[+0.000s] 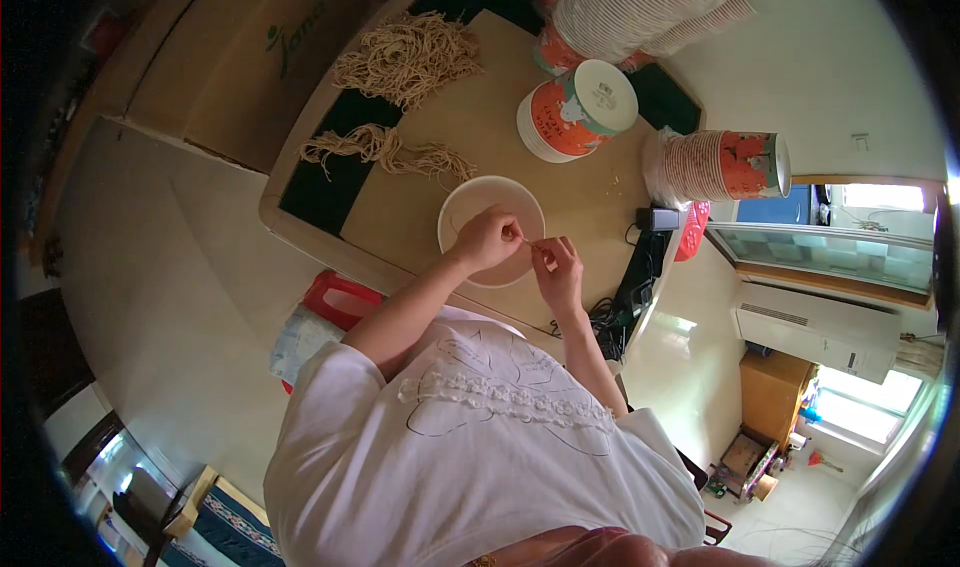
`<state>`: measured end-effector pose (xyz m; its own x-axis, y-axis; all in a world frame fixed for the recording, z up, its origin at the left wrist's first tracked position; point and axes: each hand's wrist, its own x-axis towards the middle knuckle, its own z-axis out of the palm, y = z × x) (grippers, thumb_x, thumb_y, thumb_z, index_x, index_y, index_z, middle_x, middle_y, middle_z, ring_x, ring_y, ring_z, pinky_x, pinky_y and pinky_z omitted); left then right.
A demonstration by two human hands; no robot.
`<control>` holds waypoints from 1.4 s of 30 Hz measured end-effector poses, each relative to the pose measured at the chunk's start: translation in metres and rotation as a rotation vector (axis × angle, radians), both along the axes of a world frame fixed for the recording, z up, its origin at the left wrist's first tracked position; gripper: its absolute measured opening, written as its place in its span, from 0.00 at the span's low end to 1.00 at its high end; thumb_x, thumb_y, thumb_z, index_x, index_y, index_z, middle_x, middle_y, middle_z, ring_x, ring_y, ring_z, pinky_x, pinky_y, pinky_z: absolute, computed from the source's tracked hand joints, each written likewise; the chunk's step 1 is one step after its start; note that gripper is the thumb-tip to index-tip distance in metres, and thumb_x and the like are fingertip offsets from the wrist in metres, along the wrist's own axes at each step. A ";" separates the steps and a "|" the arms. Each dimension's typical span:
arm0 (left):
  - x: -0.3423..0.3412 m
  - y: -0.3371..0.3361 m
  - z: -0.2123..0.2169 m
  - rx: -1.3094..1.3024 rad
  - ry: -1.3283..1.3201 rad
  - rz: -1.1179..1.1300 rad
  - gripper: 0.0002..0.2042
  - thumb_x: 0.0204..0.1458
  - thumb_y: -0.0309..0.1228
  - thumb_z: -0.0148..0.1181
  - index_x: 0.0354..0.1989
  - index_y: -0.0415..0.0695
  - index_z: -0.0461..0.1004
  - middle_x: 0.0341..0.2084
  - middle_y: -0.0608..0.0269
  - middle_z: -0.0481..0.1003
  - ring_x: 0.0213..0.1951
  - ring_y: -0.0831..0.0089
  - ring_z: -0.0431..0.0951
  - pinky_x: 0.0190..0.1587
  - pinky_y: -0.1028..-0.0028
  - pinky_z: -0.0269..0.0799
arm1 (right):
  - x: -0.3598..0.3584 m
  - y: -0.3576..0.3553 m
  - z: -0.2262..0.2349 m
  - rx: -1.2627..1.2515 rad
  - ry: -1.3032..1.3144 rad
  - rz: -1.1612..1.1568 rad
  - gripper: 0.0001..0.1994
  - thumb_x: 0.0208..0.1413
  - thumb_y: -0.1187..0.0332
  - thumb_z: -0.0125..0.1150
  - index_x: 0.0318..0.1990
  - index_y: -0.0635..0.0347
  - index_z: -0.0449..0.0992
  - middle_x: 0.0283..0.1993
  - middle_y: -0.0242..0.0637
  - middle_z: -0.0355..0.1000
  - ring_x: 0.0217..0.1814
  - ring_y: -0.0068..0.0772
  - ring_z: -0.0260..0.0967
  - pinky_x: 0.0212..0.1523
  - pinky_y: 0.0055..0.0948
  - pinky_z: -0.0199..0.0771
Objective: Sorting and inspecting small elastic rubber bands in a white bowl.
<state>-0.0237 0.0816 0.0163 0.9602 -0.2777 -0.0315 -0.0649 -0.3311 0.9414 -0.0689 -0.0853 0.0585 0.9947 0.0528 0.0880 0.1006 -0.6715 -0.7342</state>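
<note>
My left hand (487,240) and my right hand (557,271) meet above a round white paper bucket (443,229) near the table's front edge. Both are closed in a pinch, fingertips close together, on a thin beige string (528,242) stretched short between them. Most of that string is hidden by my fingers. Beyond the bucket, to the left, lies a small bundle of beige strings (385,150). Farther back is a larger tangled heap of the same strings (408,59).
Printed orange-and-green paper buckets (565,117) stand upside down beyond my hands. Tall wrapped stacks of buckets (635,12) rise behind; another stack (720,164) lies at the right. A black adapter (657,219) and cables (605,322) sit at the right edge. A cardboard box (230,67) is at far left.
</note>
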 end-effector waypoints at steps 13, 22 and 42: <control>0.001 0.000 -0.001 -0.016 0.085 -0.001 0.05 0.43 0.32 0.63 0.26 0.45 0.76 0.27 0.61 0.77 0.32 0.64 0.79 0.36 0.66 0.75 | 0.009 0.008 0.002 -0.096 -0.068 -0.005 0.05 0.44 0.75 0.63 0.30 0.59 0.76 0.28 0.40 0.68 0.33 0.41 0.68 0.36 0.35 0.69; -0.001 -0.006 0.007 -0.084 0.058 -0.057 0.07 0.44 0.32 0.63 0.31 0.46 0.79 0.26 0.62 0.80 0.31 0.67 0.81 0.36 0.69 0.76 | 0.007 0.006 0.001 -0.114 -0.100 0.029 0.04 0.46 0.75 0.64 0.31 0.60 0.77 0.30 0.40 0.69 0.34 0.41 0.69 0.35 0.35 0.69; -0.002 0.005 0.008 0.068 0.057 -0.028 0.05 0.43 0.32 0.63 0.27 0.46 0.79 0.26 0.60 0.79 0.31 0.61 0.80 0.35 0.64 0.75 | 0.007 0.008 0.003 -0.103 -0.099 -0.007 0.04 0.45 0.74 0.64 0.29 0.60 0.76 0.29 0.40 0.69 0.34 0.42 0.68 0.38 0.38 0.68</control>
